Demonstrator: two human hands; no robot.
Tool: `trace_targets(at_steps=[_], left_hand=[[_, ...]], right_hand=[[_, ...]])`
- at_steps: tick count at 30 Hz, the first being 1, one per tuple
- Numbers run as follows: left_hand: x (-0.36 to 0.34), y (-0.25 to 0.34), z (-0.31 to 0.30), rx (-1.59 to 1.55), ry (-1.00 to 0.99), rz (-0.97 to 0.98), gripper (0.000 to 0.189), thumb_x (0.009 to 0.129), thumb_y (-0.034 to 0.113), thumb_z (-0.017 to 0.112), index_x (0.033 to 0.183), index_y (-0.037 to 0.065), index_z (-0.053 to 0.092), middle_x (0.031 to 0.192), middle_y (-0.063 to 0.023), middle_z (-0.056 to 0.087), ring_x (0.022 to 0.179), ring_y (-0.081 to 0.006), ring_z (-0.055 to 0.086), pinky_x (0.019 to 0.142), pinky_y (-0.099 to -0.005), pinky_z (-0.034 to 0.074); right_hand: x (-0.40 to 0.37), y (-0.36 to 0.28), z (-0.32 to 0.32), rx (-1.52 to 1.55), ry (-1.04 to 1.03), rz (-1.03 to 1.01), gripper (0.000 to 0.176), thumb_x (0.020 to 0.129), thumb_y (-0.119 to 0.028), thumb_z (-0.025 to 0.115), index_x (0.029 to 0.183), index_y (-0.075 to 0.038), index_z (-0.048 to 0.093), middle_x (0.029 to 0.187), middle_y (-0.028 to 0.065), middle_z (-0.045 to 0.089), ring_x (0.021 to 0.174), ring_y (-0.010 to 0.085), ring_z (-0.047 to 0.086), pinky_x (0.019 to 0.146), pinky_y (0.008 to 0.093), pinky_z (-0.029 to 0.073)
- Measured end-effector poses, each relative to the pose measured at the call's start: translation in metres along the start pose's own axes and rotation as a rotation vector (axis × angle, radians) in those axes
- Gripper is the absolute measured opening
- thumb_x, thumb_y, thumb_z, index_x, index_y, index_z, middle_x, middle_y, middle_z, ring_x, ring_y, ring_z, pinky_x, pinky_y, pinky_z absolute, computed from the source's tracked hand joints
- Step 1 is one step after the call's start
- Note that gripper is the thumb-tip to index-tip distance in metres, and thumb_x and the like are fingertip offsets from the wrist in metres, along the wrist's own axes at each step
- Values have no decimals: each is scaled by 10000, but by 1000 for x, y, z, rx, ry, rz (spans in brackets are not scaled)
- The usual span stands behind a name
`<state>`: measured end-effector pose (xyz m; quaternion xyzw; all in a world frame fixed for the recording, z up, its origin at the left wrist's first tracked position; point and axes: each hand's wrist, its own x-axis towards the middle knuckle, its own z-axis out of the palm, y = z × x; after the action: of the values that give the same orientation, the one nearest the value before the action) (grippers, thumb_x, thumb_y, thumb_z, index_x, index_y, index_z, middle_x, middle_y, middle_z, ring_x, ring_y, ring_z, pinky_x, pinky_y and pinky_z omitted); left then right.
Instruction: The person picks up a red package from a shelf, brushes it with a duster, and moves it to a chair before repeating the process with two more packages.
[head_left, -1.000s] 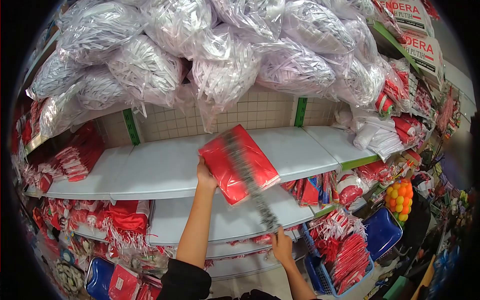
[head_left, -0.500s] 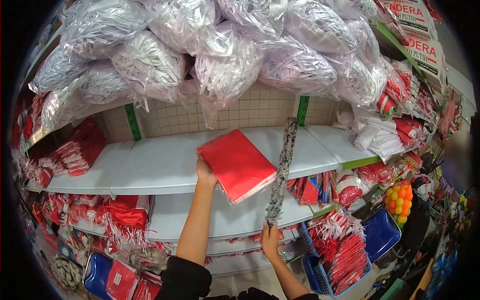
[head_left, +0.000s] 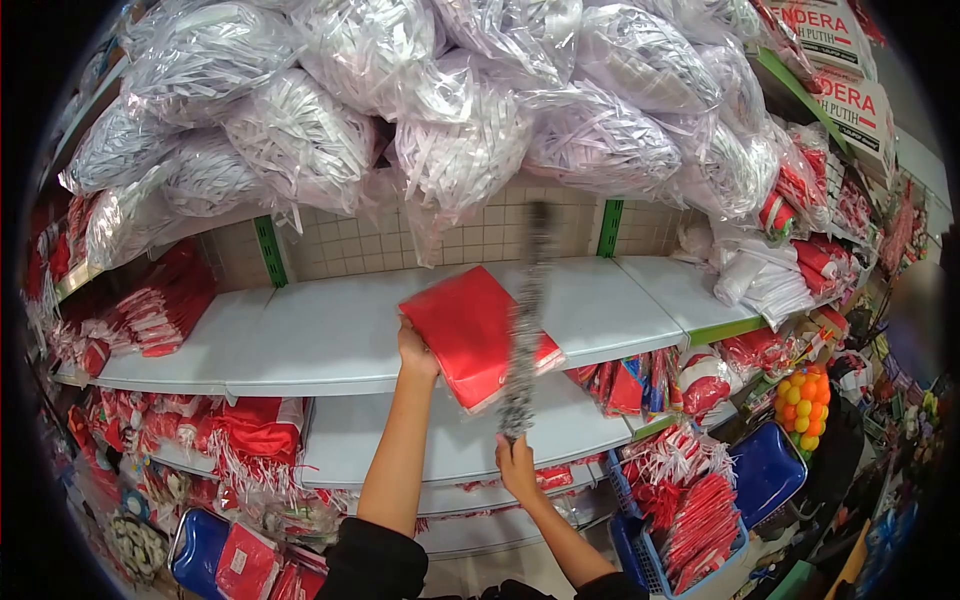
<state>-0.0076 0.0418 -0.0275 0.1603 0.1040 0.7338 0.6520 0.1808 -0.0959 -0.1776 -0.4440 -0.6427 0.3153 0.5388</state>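
Observation:
My left hand (head_left: 417,352) grips the left edge of a red packet (head_left: 457,325), a flat folded red cloth with a white edge in clear plastic. I hold it tilted in front of the grey shelf (head_left: 330,335). Closed round the lower end of a fluffy grey-and-white duster (head_left: 521,350) is my right hand (head_left: 517,468). The duster stands nearly upright, blurred at its upper end, and overlaps the right part of the packet in this view.
Clear bags of white paper strips (head_left: 460,150) bulge over the upper shelf. Red-and-white packets (head_left: 165,310) lie at the shelf's left. White bundles (head_left: 765,280) sit on the right. Below right stands a blue basket (head_left: 655,570) of red packets; a blue tray (head_left: 197,550) is lower left.
The duster has swung left, from beside the packet to across its right part, with my right hand moving left too. The packet has barely shifted.

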Motion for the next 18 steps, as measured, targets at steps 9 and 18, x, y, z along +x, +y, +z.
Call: trace_targets(at_steps=[9, 18], left_hand=[[-17, 0, 19, 17, 19, -26, 576, 969, 495, 194, 1254, 67, 453, 1286, -119, 492, 1170, -307, 465, 1028, -452, 345], [-16, 0, 20, -42, -67, -23, 576, 966, 502, 201, 1276, 76, 432, 1283, -129, 493, 1185, -315, 456, 1017, -483, 354]], right_hand=[[-15, -33, -26, -38, 199, 162, 370, 916, -181, 487, 1165, 84, 416, 641, 245, 568, 585, 408, 564, 559, 465, 418], [-36, -62, -86, -469, -121, 108, 385, 895, -166, 498, 1154, 106, 415, 654, 274, 569, 643, 433, 586, 565, 468, 430]])
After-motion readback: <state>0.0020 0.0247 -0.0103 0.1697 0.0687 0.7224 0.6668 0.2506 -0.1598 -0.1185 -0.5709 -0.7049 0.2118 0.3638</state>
